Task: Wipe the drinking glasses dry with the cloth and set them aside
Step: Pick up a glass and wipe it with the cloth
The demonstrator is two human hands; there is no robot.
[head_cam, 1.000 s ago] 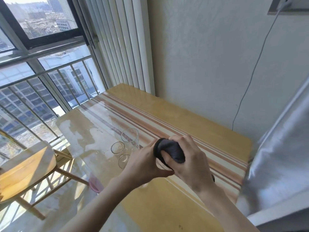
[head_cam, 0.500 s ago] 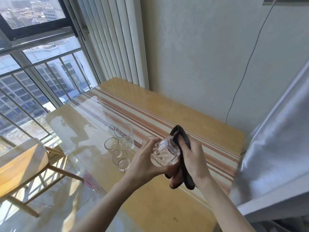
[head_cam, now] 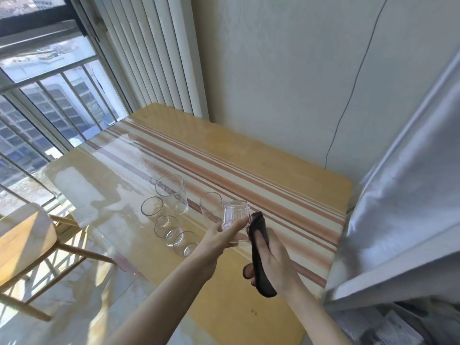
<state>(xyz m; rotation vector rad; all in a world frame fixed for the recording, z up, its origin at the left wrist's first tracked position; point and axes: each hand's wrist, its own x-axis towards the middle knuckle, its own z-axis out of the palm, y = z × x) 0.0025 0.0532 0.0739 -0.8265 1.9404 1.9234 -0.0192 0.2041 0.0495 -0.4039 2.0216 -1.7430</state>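
head view: the left hand [head_cam: 219, 235] holds a small ribbed glass [head_cam: 235, 215] above the table [head_cam: 286, 185], gripped between thumb and fingers around its lower part, its closed base tipped up and away. the glass is off the surface, over the near-right part of the table, just in front of a plain glass [head_cam: 210, 204] that stands upright on the striped runner [head_cam: 224, 168].

the right hand [head_cam: 273, 260] is closed around a dark cloth [head_cam: 258, 257], which is bunched into a long fold running from the fingertips back toward the wrist. the top end of the cloth sits just beside the ribbed glass on its right and seems to touch its side; whether any cloth reaches inside the glass cannot be told. the two hands are close together, the cloth hand nearer the right edge of the table.

four more glasses stand upright on the table toward its left edge, well apart from the hands: a tall glass [head_cam: 171, 195] farthest back, a shorter one [head_cam: 152, 206] just left of it, then two low ones [head_cam: 166, 226] [head_cam: 185, 244] in a line coming toward the near edge. the last of these stands just left of the left wrist.

a wooden chair [head_cam: 27, 240] stands off the left edge of the table, by the window [head_cam: 49, 95]. a thin cable [head_cam: 348, 95] runs down the wall behind the far right corner.
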